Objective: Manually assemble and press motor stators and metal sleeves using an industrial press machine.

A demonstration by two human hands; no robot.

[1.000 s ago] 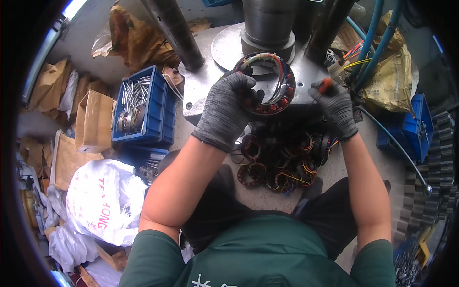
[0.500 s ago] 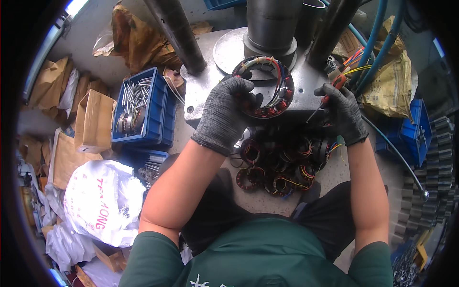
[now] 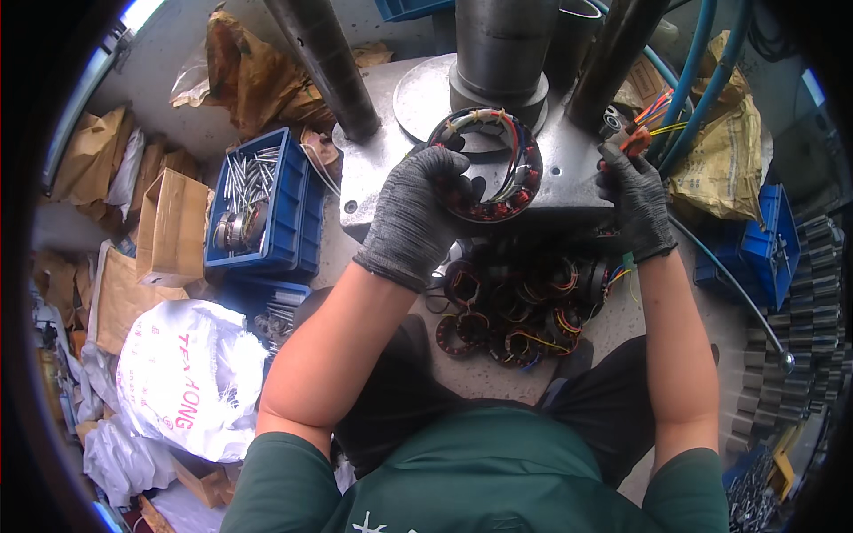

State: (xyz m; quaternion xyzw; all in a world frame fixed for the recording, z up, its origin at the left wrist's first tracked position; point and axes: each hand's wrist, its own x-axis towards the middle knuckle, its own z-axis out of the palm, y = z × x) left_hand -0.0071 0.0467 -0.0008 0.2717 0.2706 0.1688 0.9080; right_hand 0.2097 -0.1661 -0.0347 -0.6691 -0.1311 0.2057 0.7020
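Note:
My left hand [image 3: 418, 209], in a dark grey knit glove, grips a motor stator ring [image 3: 524, 182] by its left side. The ring is tilted up over the press plate's front edge, showing reddish-brown windings and a bundle of white, red and dark wires along its inner side. To the right, apart from the ring, my gloved right hand [image 3: 638, 200] is closed round a screwdriver [image 3: 634, 142] with an orange-red handle. Its shaft cannot be made out now.
A metal press plate [image 3: 373, 169] with thick columns [image 3: 324, 67] stands ahead. Below lie several wound stators [image 3: 511, 306]. Blue crates [image 3: 302, 226] with metal rods are at the left, beside a white sack [image 3: 187, 377]. Stacked metal parts [image 3: 791, 346] and a thin rod [image 3: 737, 289] are at the right.
My right hand has turned the screwdriver, so its shaft, visible before, is hidden. The left hand holds the stator ring almost in the same place.

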